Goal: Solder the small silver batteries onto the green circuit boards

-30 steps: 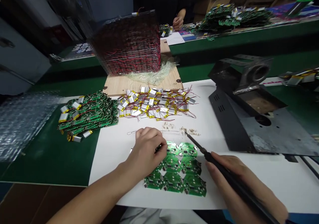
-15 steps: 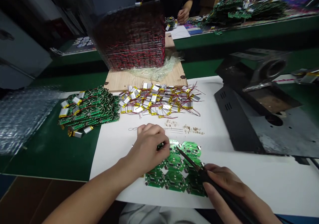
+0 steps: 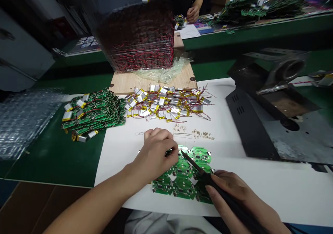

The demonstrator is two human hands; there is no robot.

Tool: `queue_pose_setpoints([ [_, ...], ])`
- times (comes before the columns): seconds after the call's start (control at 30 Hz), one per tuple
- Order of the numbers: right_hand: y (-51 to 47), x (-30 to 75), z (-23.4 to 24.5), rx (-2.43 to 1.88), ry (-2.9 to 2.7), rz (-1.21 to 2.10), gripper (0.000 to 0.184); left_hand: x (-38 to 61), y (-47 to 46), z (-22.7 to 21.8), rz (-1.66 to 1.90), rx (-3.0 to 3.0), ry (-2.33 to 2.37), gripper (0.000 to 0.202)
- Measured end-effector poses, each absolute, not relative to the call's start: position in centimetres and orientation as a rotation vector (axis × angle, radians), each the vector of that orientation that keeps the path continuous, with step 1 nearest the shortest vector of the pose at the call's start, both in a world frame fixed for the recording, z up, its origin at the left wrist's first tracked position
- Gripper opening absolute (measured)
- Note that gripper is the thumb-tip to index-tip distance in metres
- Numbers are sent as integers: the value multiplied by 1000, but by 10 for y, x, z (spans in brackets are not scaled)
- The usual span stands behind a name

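Observation:
A panel of green circuit boards (image 3: 186, 178) lies on the white sheet (image 3: 234, 189) near the table's front edge. My left hand (image 3: 156, 156) rests on the panel's upper left part, fingers curled in a pinch on a small dark thing I cannot make out. My right hand (image 3: 234, 195) is wrapped round a black soldering iron (image 3: 197, 168). The iron's tip (image 3: 182, 153) touches a board at the panel's top, right beside my left fingertips.
Loose silver batteries with red wires (image 3: 166, 103) lie behind the panel. Green boards with batteries (image 3: 91, 114) are heaped at left. Stacked trays (image 3: 137, 36) stand on a wooden board; a black metal fixture (image 3: 273, 102) sits at right. Another person's hand (image 3: 193, 14) works far back.
My right hand has brought the soldering iron in from the scorch marks down and left onto the panel's top board. My left hand has stayed put.

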State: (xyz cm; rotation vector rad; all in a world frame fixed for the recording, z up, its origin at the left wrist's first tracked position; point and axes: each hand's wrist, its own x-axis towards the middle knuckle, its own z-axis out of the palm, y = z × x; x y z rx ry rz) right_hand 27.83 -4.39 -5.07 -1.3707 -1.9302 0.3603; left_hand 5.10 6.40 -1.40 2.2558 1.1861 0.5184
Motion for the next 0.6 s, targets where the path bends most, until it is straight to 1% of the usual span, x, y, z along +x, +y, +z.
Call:
queue_pose_setpoints([
  [0.13, -45, 270, -50, -1372, -1895, 346, 27, 52, 64, -13, 510, 2264, 1177, 14],
  [0.27, -47, 263, -49, -1511, -1851, 332, 23, 52, 64, -14, 517, 2270, 1183, 13],
  [0.47, -47, 258, -46, -1338, -1891, 327, 31, 52, 63, -16, 536, 2281, 1193, 13],
  [0.6, -46, 252, -41, -1302, -1885, 314, 30, 52, 63, -16, 530, 2287, 1192, 13],
])
